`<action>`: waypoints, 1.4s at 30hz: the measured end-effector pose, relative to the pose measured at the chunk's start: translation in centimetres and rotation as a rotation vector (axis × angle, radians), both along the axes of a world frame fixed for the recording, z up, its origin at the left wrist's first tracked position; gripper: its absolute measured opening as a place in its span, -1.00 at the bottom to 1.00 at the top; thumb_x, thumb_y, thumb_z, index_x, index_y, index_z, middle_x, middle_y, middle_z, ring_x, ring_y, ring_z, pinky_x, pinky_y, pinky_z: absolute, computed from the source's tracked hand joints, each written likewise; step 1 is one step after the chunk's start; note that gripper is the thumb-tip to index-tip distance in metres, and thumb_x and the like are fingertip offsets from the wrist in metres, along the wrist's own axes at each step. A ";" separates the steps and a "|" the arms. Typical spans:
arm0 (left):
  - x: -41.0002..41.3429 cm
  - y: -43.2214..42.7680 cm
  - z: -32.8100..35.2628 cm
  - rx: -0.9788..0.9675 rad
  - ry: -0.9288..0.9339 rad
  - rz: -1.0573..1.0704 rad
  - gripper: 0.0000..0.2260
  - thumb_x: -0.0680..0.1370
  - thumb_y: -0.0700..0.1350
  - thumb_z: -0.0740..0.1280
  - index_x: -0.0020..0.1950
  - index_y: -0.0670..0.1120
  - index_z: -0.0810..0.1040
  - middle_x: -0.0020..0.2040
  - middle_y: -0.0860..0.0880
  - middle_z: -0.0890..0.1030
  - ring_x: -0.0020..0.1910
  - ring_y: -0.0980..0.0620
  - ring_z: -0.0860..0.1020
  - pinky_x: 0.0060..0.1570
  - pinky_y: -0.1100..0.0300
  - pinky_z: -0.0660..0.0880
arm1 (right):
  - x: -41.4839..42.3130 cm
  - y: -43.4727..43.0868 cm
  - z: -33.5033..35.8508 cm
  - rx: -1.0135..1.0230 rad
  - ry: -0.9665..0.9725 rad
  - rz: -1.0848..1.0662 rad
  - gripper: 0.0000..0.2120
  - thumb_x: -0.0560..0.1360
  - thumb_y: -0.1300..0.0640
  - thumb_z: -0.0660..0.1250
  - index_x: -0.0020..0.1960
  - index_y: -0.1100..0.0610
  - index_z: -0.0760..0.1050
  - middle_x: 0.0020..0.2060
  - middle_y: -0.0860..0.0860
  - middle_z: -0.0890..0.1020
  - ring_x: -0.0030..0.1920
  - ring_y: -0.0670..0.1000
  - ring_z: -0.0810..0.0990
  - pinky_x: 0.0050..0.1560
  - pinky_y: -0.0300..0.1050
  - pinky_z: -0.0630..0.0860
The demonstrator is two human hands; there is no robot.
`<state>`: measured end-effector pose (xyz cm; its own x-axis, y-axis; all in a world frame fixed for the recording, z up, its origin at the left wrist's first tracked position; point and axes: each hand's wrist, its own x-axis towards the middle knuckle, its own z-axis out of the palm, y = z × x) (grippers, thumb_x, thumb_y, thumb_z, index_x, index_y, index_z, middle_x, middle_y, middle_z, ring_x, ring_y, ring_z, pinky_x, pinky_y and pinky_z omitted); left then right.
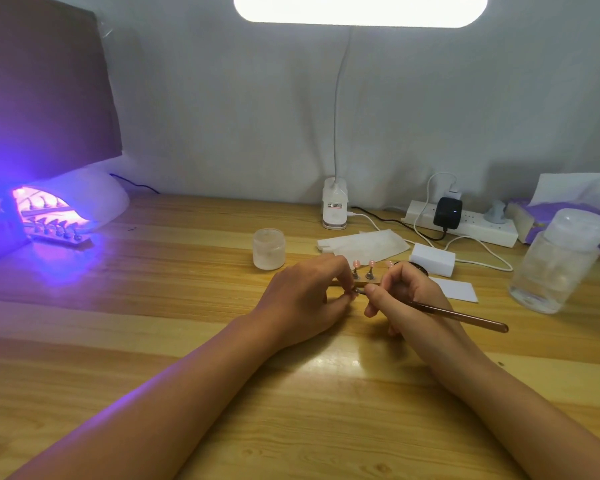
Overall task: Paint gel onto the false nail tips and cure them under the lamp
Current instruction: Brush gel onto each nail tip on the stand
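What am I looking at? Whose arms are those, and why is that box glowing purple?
There is no machine here, just a person. The camera sits on their head and looks down, so you see their own two arms. The right hand holds a thin brush. The left hand pinches a small piece at the brush's tip; it is too tiny to name. Just behind the hands, pink nail tips stand in a row. The glowing purple box is a curing lamp, with another row of tips at its opening. On the wooden table also stand a small jar, a clear bottle and a white desk lamp.
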<state>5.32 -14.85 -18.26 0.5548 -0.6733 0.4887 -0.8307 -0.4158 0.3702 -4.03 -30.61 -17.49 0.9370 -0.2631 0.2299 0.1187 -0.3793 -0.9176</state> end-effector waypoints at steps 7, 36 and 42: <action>0.1 0.0 0.0 -0.056 0.024 0.040 -0.90 0.53 -0.06 0.40 -0.06 0.09 0.49 -0.05 0.18 0.58 -0.26 0.37 0.44 -0.33 0.35 0.26 | 0.0 -0.1 -0.1 -0.030 -0.005 -0.030 -0.91 0.52 0.22 0.34 -0.13 0.16 0.44 -0.39 0.00 0.58 -0.40 -0.17 0.55 -0.41 -0.34 0.45; 2.3 -0.3 -0.1 -0.136 0.398 0.337 -0.91 0.54 0.06 0.40 -0.11 0.19 0.50 0.08 0.17 0.61 -0.02 0.10 0.54 -0.03 0.11 0.51 | 0.7 -3.5 -0.6 -0.633 0.094 -0.428 -0.53 0.50 0.02 0.40 0.31 0.10 0.29 0.13 0.07 0.56 0.11 0.11 0.53 0.11 0.10 0.51; 1.7 -0.1 -0.1 -0.145 0.348 0.352 -0.94 0.55 -0.01 0.35 0.00 0.15 0.52 0.09 0.18 0.59 -0.11 0.09 0.54 -0.20 0.16 0.40 | 1.0 -4.2 -0.8 -0.667 0.220 -0.482 -0.48 0.47 -0.08 0.42 0.29 0.07 0.28 0.20 0.04 0.54 0.17 0.11 0.50 0.17 0.07 0.46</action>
<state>6.98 -14.92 -18.33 0.8822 -0.3554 0.3090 -0.4667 -0.5722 0.6744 -3.02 -34.77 -18.25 0.7992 -0.5186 0.3040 -0.3495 -0.8123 -0.4669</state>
